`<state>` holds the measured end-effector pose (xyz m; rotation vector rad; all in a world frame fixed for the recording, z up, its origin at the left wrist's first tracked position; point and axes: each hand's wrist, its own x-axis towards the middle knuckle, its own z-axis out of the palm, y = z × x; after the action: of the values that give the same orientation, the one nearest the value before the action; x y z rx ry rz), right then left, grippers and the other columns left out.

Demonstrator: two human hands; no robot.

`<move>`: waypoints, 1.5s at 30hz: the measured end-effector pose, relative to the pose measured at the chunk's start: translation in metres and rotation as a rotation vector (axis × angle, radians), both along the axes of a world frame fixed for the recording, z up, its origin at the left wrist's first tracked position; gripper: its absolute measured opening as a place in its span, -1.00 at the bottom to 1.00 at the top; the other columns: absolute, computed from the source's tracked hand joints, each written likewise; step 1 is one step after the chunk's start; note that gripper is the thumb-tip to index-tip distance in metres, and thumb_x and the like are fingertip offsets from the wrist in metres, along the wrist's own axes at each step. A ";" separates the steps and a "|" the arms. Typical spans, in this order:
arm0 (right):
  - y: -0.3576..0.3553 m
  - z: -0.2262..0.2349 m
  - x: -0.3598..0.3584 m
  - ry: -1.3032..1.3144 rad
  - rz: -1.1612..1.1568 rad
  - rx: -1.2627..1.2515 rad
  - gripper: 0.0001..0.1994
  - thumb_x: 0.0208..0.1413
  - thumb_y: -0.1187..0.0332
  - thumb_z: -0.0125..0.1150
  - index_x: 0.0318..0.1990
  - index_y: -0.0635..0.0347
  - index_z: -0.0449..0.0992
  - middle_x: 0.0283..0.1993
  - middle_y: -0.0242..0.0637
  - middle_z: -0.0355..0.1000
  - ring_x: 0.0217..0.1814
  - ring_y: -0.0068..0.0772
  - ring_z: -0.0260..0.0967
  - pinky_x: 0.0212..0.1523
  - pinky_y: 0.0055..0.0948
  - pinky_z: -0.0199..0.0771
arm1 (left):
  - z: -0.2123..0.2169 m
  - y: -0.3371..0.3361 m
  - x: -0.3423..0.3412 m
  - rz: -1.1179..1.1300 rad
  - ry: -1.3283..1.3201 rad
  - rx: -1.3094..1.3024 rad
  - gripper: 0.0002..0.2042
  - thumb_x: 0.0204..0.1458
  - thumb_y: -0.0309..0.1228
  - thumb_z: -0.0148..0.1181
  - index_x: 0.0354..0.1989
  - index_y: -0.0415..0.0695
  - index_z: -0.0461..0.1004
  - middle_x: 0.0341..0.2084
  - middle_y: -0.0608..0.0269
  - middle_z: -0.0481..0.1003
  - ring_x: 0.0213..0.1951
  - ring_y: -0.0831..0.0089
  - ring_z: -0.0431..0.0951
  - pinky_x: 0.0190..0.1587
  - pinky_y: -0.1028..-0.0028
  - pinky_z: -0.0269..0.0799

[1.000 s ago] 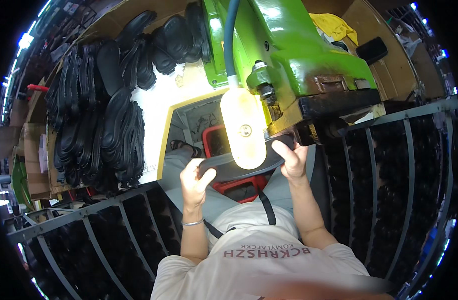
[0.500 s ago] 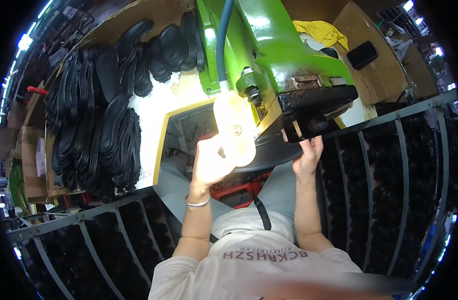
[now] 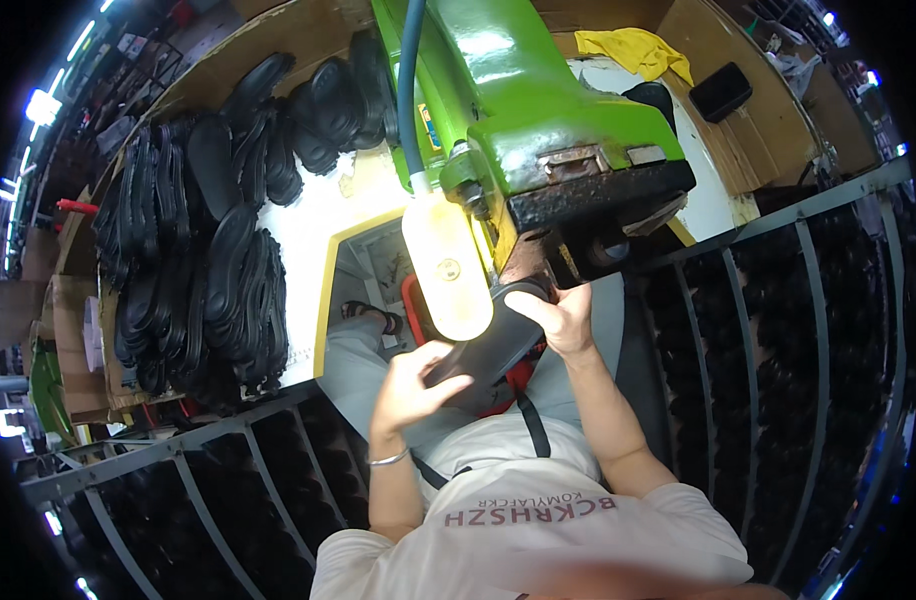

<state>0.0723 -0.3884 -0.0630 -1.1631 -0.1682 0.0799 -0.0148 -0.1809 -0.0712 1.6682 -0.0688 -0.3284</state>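
Note:
Both my hands hold one black shoe sole [image 3: 493,345] under the head of a green machine [image 3: 538,130]. My left hand [image 3: 413,385] grips the sole's near end, with a thin bracelet on that wrist. My right hand [image 3: 561,318] grips the far end, pressed close under the machine's dark lower part [image 3: 598,205]. A glowing pale lamp [image 3: 448,265] hangs from the machine just above the sole and hides part of it.
Several black soles are piled on the white table [image 3: 318,215] at left [image 3: 208,290]. Metal racks filled with dark soles stand at right [image 3: 808,330] and lower left [image 3: 208,500]. A yellow cloth [image 3: 643,50] and a black box [image 3: 720,90] lie behind the machine.
The sole has swung from level to slanted, its far end up under the machine. My left hand came down from in front of the lamp to the sole's near end.

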 end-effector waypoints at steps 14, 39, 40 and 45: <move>-0.092 -0.044 -0.128 0.391 0.052 -0.038 -0.67 0.04 0.43 0.10 -0.08 0.41 0.23 -0.19 -0.02 0.43 -0.35 -0.29 0.51 -0.47 -0.43 0.57 | -0.025 -0.092 0.039 0.454 -0.380 0.188 -0.89 0.02 -0.64 0.16 -0.29 -0.27 0.40 -0.51 0.42 0.44 -0.49 0.78 0.35 -0.46 0.74 0.24; -0.017 0.012 0.012 -0.187 0.131 -0.321 -0.42 -0.22 0.69 0.35 0.01 0.39 0.20 -0.19 -0.18 0.48 -0.24 -0.49 0.48 -0.29 -0.56 0.51 | -0.051 -0.017 -0.025 0.282 0.116 -0.215 -0.79 -0.12 -0.58 0.34 -0.35 -0.26 0.41 -0.46 0.32 0.49 -0.46 0.71 0.43 -0.38 0.66 0.38; -0.013 0.013 0.013 -0.186 0.132 -0.322 -0.42 -0.22 0.69 0.35 0.01 0.39 0.20 -0.19 -0.18 0.48 -0.24 -0.49 0.48 -0.29 -0.56 0.51 | -0.048 -0.035 -0.026 0.241 0.175 -0.129 -0.76 -0.12 -0.56 0.35 -0.30 -0.28 0.43 -0.45 0.34 0.50 -0.46 0.74 0.42 -0.40 0.67 0.37; -0.009 0.016 0.003 -0.031 0.071 -0.384 -0.37 -0.28 0.57 0.46 0.01 0.36 0.26 -0.38 -0.36 0.44 -0.46 -0.69 0.32 -0.49 -0.70 0.33 | -0.040 -0.089 -0.016 0.094 0.060 -0.072 -0.71 -0.07 -0.57 0.29 -0.14 -0.32 0.46 -0.33 0.26 0.54 -0.35 0.63 0.51 -0.30 0.57 0.46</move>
<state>0.0752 -0.3979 -0.0473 -1.5415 -0.2278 0.1618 -0.0306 -0.2699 -0.1116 1.5838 0.0425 -0.3011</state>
